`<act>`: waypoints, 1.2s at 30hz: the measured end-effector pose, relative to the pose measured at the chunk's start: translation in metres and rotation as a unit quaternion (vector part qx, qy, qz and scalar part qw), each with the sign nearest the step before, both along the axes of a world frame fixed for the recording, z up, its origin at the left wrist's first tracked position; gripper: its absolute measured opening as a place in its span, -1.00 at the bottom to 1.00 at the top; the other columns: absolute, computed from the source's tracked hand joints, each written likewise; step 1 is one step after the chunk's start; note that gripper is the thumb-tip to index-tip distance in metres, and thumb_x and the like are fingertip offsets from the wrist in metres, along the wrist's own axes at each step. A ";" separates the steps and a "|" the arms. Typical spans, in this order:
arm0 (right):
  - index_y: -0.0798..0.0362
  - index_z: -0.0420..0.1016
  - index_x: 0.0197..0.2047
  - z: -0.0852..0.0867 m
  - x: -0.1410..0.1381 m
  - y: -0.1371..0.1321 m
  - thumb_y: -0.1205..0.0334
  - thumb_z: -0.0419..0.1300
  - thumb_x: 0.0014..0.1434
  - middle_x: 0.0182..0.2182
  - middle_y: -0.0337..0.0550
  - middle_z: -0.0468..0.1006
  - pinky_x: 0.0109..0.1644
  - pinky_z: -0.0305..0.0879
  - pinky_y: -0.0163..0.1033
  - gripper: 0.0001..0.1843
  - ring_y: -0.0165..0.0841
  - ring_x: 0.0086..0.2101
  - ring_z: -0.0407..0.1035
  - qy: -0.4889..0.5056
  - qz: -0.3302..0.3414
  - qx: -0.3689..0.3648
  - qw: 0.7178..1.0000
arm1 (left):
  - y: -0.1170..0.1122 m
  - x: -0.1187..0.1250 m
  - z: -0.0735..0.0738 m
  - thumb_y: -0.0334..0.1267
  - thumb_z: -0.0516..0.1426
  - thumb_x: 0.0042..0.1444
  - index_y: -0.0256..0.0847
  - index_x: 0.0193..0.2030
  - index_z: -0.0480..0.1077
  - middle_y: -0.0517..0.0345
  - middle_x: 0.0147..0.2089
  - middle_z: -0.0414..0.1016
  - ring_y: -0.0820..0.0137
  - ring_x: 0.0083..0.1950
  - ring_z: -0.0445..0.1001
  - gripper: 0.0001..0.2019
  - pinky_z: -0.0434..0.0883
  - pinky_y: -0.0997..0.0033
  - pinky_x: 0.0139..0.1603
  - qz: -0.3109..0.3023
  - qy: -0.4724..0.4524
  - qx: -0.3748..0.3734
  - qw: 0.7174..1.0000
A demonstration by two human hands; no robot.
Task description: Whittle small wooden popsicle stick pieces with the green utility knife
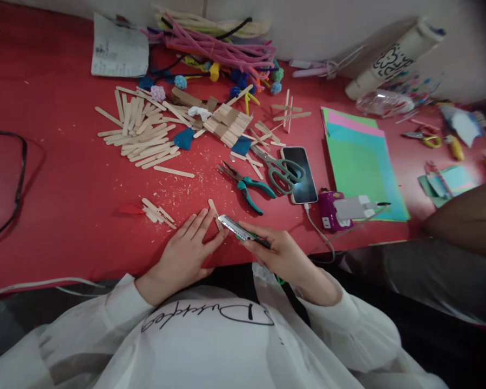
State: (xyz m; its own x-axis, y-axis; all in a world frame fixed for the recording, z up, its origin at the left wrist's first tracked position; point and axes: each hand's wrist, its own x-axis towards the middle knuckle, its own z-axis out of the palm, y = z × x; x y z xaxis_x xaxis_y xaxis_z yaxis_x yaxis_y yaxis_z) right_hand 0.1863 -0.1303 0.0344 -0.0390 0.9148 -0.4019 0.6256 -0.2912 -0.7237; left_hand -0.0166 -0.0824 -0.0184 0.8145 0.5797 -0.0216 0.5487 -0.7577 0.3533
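Observation:
My right hand is closed around a utility knife, its segmented blade pointing left. The blade tip meets a wooden craft stick lying on the red table. My left hand rests on the tabletop with fingers extended, its index finger and thumb holding that stick down. Left of this hand lie several short stick pieces and a red item. Beyond my hands are teal-handled pliers, with jaws apart, and green-handled scissors.
A pile of craft sticks, a glued stick panel and pink pipe cleaners lie farther back. To the right are a charging phone, a purple adapter, coloured paper and a bottle. Another person's arm is at right.

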 end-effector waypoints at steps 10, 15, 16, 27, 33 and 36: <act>0.18 0.30 0.16 -0.001 -0.021 -0.023 0.41 -0.07 0.21 -0.25 0.01 0.55 -0.54 0.29 -0.35 -0.54 -0.37 -0.46 0.45 -0.325 0.158 0.180 0.915 | -0.001 0.000 0.003 -0.06 0.34 -0.25 -0.10 0.21 0.22 -0.15 0.38 -0.06 0.02 0.36 -0.04 -0.19 0.09 0.03 0.29 0.000 0.006 0.017 1.000; 0.17 0.33 0.14 0.002 -0.020 -0.027 0.41 -0.08 0.19 -0.25 -0.02 0.56 -0.59 0.24 -0.34 -0.54 -0.39 -0.49 0.44 -0.354 0.157 0.184 0.903 | -0.003 0.002 0.007 -0.09 0.34 -0.23 -0.02 0.21 0.22 -0.13 0.38 -0.04 -0.02 0.36 -0.02 -0.22 0.11 0.01 0.27 -0.001 0.010 0.021 1.000; 0.17 0.33 0.13 0.003 -0.021 -0.029 0.41 -0.09 0.19 -0.26 -0.02 0.56 -0.59 0.24 -0.34 -0.54 -0.39 -0.50 0.44 -0.357 0.155 0.182 0.903 | -0.004 0.002 0.007 -0.10 0.33 -0.22 -0.01 0.21 0.22 -0.12 0.38 -0.04 -0.02 0.35 -0.02 -0.23 0.11 0.00 0.27 -0.003 0.011 0.022 1.000; 0.06 0.39 0.10 0.044 -0.001 -0.040 0.29 -0.07 0.22 -0.29 -0.07 0.58 -0.51 0.36 -0.33 -0.58 -0.36 -0.46 0.47 -0.327 0.040 0.238 0.914 | -0.006 0.005 0.008 -0.12 0.33 -0.20 0.06 0.27 0.09 -0.02 0.42 -0.17 0.02 0.38 -0.12 -0.15 0.03 0.04 0.31 -0.011 0.006 0.022 1.000; 0.15 0.41 0.06 0.018 0.001 -0.045 0.31 -0.04 0.21 -0.22 -0.03 0.58 -0.36 0.44 -0.26 -0.61 -0.30 -0.37 0.50 -0.266 0.015 0.204 0.942 | -0.005 0.004 0.011 -0.06 0.31 -0.19 -0.19 0.35 -0.12 -0.18 0.41 -0.21 0.09 0.41 -0.25 0.00 -0.08 0.08 0.34 -0.045 0.024 0.045 0.998; 0.17 0.40 0.07 0.011 -0.002 -0.043 0.32 -0.03 0.20 -0.22 0.00 0.57 -0.25 0.44 -0.21 -0.60 -0.26 -0.29 0.49 -0.247 0.019 0.194 0.949 | -0.004 0.006 0.013 -0.05 0.33 -0.23 -0.28 0.34 -0.08 -0.25 0.39 -0.14 0.07 0.40 -0.22 0.02 -0.08 0.07 0.35 -0.046 0.048 0.046 0.997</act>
State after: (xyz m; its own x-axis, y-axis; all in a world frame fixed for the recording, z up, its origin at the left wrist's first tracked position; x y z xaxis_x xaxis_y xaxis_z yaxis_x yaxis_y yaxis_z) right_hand 0.1845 -0.1736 0.0452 0.0297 0.9995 -0.0132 0.9213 -0.0325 -0.3875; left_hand -0.0106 -0.0868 -0.0058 0.8616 0.5050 -0.0523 0.5024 -0.8334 0.2303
